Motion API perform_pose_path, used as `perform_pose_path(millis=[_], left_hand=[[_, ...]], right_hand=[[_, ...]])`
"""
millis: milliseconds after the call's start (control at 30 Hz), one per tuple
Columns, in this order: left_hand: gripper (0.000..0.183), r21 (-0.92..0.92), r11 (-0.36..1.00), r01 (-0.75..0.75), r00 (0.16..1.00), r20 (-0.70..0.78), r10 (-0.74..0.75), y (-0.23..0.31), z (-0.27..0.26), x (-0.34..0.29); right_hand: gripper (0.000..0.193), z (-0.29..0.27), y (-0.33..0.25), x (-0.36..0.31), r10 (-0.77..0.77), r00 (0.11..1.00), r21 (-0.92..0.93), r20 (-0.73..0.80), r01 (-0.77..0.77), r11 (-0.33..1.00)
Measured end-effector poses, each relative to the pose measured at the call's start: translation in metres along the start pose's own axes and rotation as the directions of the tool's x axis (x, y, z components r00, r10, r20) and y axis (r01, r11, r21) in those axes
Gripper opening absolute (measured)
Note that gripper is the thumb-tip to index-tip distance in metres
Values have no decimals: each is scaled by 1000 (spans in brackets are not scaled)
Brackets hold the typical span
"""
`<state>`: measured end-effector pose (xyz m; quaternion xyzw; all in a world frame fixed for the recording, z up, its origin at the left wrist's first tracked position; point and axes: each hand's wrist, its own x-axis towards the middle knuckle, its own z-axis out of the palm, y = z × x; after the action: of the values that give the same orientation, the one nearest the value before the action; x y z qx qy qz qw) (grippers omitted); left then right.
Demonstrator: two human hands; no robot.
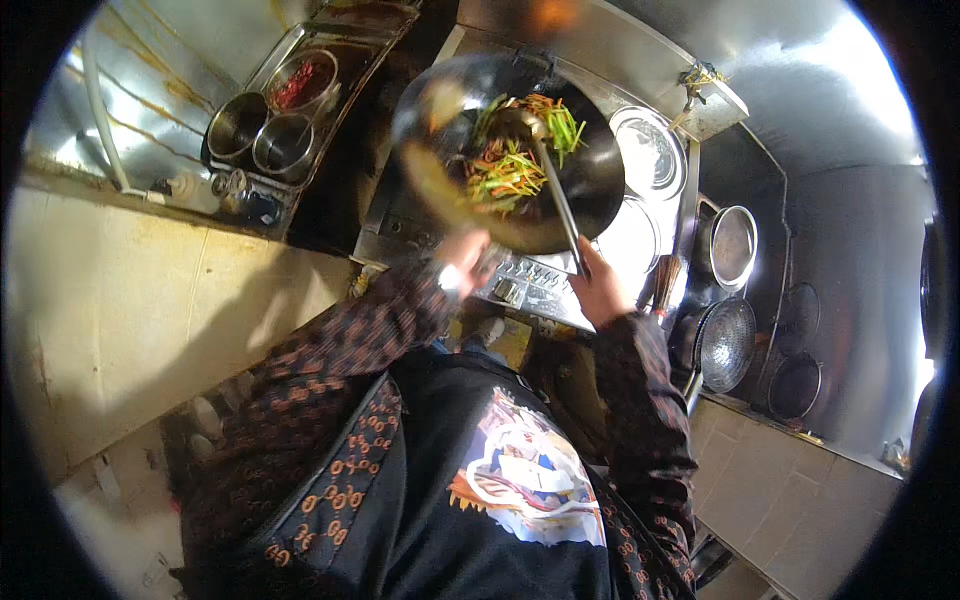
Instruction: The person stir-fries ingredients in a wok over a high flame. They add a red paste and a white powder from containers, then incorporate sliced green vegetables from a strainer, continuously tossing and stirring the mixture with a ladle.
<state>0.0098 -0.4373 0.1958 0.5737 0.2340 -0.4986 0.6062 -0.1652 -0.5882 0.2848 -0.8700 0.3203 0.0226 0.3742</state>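
A large dark wok (592,185) sits over the stove, its near-left side smeared by motion. My left hand (464,258), partly blurred, is closed at the wok's near edge; whether it grips a handle or the rim is unclear. In my right hand (602,287) is the long handle of a metal ladle (560,200). The ladle's bowl lies down in the wok among shredded vegetables (508,178), green and orange strips in two heaps.
At the left, metal pots (237,128) and a bowl of red pieces (303,84) stand in a tray beside squeeze bottles (190,192). Right of the wok are a round metal lid (650,150), a brush (668,282), a steel pot (734,248) and a perforated strainer (727,345).
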Motion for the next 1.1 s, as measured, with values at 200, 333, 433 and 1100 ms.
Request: perform_pose_path(millis=[200, 333, 433, 1100], left_hand=[[15, -110, 982, 155, 932, 346, -109, 16, -11, -6], [12, -40, 998, 55, 995, 87, -52, -28, -9, 97], [12, 124, 990, -68, 967, 251, 35, -78, -75, 97], [15, -132, 988, -79, 913, 387, 125, -54, -47, 32]], right_hand=[[58, -63, 38, -47, 194, 896, 24, 399, -222, 975], [60, -15, 67, 1, -240, 970, -177, 32, 242, 954], [59, 14, 56, -9, -42, 986, -214, -160, 7, 977], [56, -65, 29, -120, 102, 981, -29, 163, -99, 995]])
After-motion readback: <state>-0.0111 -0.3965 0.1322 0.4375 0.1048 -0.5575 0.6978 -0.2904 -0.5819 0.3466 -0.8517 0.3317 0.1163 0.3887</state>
